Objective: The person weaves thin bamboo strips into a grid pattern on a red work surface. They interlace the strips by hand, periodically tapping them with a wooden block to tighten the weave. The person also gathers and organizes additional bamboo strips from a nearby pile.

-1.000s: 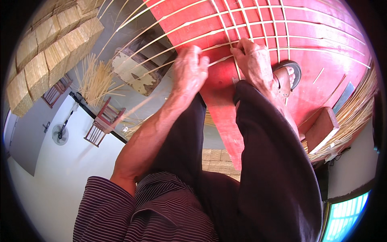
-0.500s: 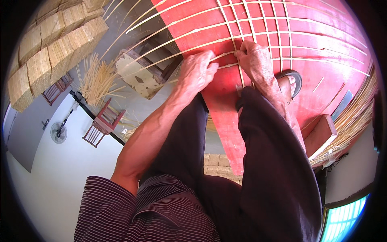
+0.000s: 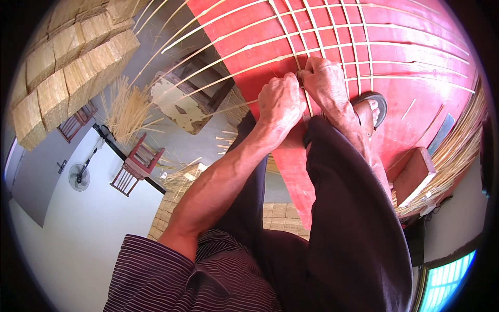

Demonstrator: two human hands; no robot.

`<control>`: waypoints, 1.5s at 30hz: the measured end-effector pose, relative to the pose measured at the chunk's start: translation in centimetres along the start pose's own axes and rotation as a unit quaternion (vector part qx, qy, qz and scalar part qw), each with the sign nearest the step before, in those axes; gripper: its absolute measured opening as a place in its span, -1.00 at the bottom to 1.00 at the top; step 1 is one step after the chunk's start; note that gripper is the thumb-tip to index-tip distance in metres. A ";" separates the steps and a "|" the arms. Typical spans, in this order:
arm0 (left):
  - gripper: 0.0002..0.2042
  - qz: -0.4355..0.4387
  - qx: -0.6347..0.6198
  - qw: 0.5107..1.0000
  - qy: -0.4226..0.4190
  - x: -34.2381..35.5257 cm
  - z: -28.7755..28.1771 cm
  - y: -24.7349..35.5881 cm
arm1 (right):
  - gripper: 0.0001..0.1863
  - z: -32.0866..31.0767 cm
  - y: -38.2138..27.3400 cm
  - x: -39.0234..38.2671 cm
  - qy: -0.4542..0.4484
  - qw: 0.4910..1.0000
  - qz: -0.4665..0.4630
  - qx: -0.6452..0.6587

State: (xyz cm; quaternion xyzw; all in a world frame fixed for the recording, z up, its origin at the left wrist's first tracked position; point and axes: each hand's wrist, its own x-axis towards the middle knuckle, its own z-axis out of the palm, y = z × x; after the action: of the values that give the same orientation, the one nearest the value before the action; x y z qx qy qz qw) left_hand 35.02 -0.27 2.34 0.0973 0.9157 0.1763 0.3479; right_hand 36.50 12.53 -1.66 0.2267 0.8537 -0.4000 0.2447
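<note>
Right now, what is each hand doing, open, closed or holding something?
Left hand: closed, pinching the bamboo strips at a crossing.
Right hand: closed, gripping the same strips beside it.

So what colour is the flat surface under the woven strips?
Red mat, clearest in the head view.

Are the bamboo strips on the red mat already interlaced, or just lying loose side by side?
Interlaced: long bamboo strips cross upright ones in an open grid on the red mat, where left hand and right hand grip.

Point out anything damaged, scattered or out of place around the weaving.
Loose bamboo strips lie scattered on the floor left of the red mat. The low wooden stool beside them has chipped, peeling paint. Both hands, left hand and right hand, grip the woven slats.
</note>
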 end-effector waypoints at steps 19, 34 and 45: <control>-0.70 0.026 0.053 0.980 0.191 0.1 -4.6 -9.7 | -0.82 -0.6 -1.7 2.4 0.049 0.993 -0.086 0.059; -0.71 0.018 -0.045 0.992 -0.114 4.7 -5.4 -4.7 | -0.85 -0.1 -1.9 3.4 0.060 0.992 -0.106 -0.014; -0.77 0.013 -0.004 1.000 -0.008 3.3 -3.6 -0.9 | -0.89 -0.4 -2.1 3.7 0.037 0.996 -0.080 -0.002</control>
State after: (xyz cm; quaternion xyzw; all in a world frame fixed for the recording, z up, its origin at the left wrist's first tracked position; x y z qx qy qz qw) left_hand 30.12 -1.02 2.55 0.1089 0.9107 0.1838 0.3535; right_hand 32.34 12.38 -2.43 0.1720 0.8781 -0.4082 0.1809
